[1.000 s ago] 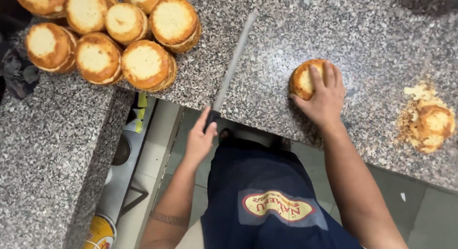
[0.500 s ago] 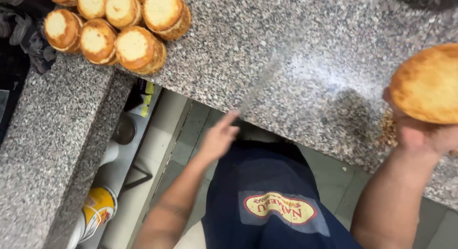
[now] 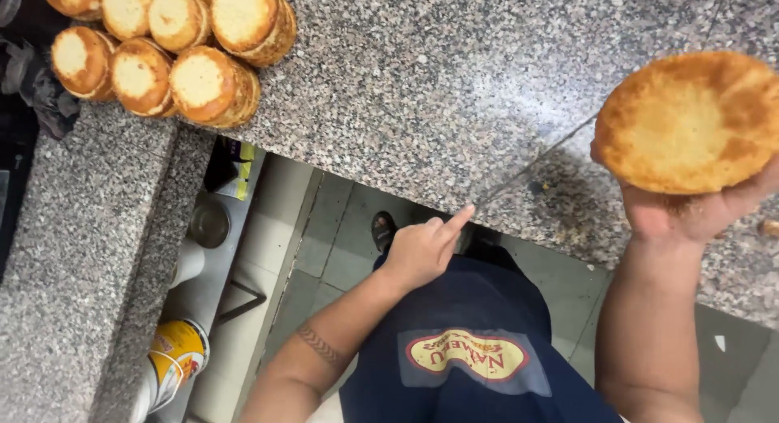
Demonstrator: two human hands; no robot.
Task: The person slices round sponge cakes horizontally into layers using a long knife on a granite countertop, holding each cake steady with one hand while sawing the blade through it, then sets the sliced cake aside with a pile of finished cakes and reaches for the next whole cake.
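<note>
My right hand point(image 3: 698, 212) holds a round golden bun point(image 3: 690, 119) up in the air at the right, its flat toasted face toward me. My left hand point(image 3: 422, 249) grips the handle of a long knife point(image 3: 527, 171) at the counter's front edge, index finger stretched along it; the thin blade points up and right over the speckled granite counter point(image 3: 422, 82) and looks blurred. A stack of several toasted bun halves point(image 3: 170, 42) sits at the far left of the counter.
A lower granite ledge point(image 3: 73, 261) runs down the left side. Below it stand a yellow and white can point(image 3: 174, 358) and a round metal object point(image 3: 209, 224) on a shelf. Grey floor tiles point(image 3: 324, 236) show under the counter. I wear a dark blue apron point(image 3: 471, 350).
My right hand lifted the bun off the counter and brought it up close. The knife swung from pointing up and away to pointing toward the right, with my left hand still on its handle.
</note>
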